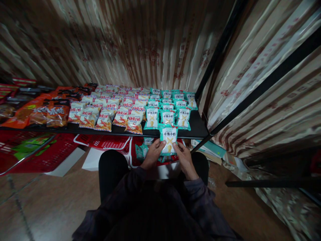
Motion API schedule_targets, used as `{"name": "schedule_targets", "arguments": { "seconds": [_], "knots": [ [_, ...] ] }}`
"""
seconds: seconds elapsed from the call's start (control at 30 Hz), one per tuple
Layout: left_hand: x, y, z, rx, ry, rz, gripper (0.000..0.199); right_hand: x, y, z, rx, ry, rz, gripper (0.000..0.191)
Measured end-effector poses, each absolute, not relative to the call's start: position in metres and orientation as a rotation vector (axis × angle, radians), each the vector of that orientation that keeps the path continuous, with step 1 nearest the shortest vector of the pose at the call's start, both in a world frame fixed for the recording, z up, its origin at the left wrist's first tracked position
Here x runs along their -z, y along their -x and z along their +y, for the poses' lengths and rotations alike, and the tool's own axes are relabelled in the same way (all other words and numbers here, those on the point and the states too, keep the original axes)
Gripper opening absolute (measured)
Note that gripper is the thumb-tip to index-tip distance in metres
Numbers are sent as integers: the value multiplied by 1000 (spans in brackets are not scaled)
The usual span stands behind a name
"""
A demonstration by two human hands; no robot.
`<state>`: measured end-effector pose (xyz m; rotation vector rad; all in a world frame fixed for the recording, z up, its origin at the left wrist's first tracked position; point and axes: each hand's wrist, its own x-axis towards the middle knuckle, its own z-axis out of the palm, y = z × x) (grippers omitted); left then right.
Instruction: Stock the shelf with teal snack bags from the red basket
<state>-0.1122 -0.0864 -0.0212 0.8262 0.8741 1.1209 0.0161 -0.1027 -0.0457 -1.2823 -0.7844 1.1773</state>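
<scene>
A teal and white snack bag (169,136) is held upright between my two hands, just in front of the shelf edge. My left hand (153,153) grips its lower left side, the thumb on the front. On its lower right side, my right hand (185,158) holds it the same way. Behind it, rows of matching teal bags (167,117) stand on the black shelf (198,126). Below the held bag, a red basket (132,156) contains more teal bags (140,151), partly hidden by my hands.
White and orange snack bags (105,118) stand left of the teal ones, with orange and black bags (57,112) farther left. Other red baskets (102,142) sit under the shelf. A black metal post (217,50) rises at the shelf's right end, before a striped curtain (140,43).
</scene>
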Motion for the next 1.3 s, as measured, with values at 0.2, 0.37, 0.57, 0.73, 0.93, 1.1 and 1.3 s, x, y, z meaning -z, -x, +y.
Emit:
{"name": "schedule_targets", "arguments": {
  "seconds": [0.2, 0.37, 0.57, 0.73, 0.93, 1.1, 1.3],
  "knots": [
    [24, 107, -85, -1124, -771, 859, 51, 52, -19, -102, -1145, 1300, -748, 47],
    [24, 105, -84, -1120, -759, 858, 51, 57, -21, -101, -1145, 1303, -747, 49],
    [26, 103, -83, -1117, -756, 870, 52, 57, -23, -102, -1130, 1303, -744, 49],
    [25, 100, -82, -1116, -739, 859, 54, 55, -25, -101, -1104, 1305, -743, 49],
    [20, 93, -80, -1120, -720, 867, 50, 52, -31, -99, -1095, 1289, -783, 46],
    [18, 88, -75, -1153, -724, 872, 48, 49, -35, -99, -1130, 1298, -781, 47],
    [13, 83, -72, -1110, -808, 881, 41, 43, -39, -96, -1053, 1292, -757, 50]
  ]
}}
